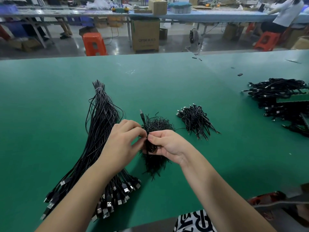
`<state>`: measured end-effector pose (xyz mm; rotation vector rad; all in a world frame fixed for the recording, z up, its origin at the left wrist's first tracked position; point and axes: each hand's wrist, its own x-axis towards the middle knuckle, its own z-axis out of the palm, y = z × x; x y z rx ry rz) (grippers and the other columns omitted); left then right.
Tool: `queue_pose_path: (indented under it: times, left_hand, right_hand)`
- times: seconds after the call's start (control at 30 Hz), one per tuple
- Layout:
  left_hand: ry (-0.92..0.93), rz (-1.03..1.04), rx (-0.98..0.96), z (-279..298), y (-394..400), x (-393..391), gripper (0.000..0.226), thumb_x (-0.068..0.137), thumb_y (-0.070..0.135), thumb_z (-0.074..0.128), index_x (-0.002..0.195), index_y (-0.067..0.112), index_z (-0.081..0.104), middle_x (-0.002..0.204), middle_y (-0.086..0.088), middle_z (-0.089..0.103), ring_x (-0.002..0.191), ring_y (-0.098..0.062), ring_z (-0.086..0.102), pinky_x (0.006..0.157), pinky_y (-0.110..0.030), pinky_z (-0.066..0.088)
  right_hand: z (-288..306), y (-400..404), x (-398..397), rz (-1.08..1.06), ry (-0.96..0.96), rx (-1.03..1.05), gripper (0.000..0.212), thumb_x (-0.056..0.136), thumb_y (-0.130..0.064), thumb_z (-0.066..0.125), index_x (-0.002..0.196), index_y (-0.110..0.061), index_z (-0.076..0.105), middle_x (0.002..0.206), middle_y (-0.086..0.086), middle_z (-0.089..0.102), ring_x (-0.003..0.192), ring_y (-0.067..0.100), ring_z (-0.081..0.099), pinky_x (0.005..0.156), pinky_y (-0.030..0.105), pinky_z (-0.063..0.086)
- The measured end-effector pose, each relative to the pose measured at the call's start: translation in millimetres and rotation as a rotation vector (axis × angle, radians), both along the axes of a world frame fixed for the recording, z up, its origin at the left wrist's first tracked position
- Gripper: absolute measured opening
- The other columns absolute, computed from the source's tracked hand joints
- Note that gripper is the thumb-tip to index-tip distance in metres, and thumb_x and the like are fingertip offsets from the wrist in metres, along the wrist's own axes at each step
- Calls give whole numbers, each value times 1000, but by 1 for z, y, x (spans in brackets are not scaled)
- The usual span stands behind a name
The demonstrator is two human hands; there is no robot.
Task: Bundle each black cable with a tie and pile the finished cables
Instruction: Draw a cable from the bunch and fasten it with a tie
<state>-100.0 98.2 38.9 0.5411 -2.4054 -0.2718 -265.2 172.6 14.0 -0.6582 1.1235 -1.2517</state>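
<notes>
Green matting covers the long workbench (pixel 167 81), beyond which lie a grey workshop floor, orange plastic stools (pixel 94 44), a brown cardboard box (pixel 145 36) and another blue-topped bench where a person in a white top (pixel 287 12) sits. Both hands work just above the bench near its front edge. The left hand (pixel 123 139) curls its fingers in and pinches a coiled black cable (pixel 150 147) at its upper part, while the right hand (pixel 167 143) grips the same coil from the other side, thumb and forefinger pressed to it; the two sets of fingertips almost meet. One USB plug (pixel 141 114) of that cable sticks up above the hands. Directly beneath the coil lies a loose heap of short black wire ties (pixel 155 163). To the left stretches a long sheaf of unbundled black USB cables (pixel 100 131), plugs fanned toward the person. To the right sits a small pile of bundled black cables (pixel 195 121), and a larger pile (pixel 280 101) lies at the far right.
</notes>
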Motion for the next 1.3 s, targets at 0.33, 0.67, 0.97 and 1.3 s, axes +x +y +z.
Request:
queue_pose_path:
  times: [0.33,0.67,0.97,1.3]
  left_hand:
    - [-23,99,200,0,0,-8,12,83,12,75,80,15,63,85,4,58,85,-17,56,80,-31,45]
    - [303,148,953,1,-1,-12,14,92,13,67,79,9,64,62,3,49,56,-9,38,53,-23,30]
    - [130,59,534,1,1,-4,16,89,13,72,81,25,64,76,13,62,73,-8,56,70,-26,46]
    - [-53,69,154,-1,2,-1,6,88,18,69,84,20,66,80,12,61,77,-11,56,75,-34,44]
  right_hand:
    - [-8,-2,-8,-5,74,-58,21,101,-18,59,93,-17,79,89,6,74,78,16,70,79,36,61]
    - [-9,-3,-4,-178,750,-363,24,94,-40,62,117,-41,71,107,-17,73,89,3,71,65,12,47]
    - [-9,-5,-1,-198,547,-225,10,96,-38,57,102,-36,65,53,1,60,44,17,50,48,23,43]
    - [-2,0,0,-128,414,-198,21,104,-19,54,96,-24,73,79,15,68,61,22,57,53,31,49]
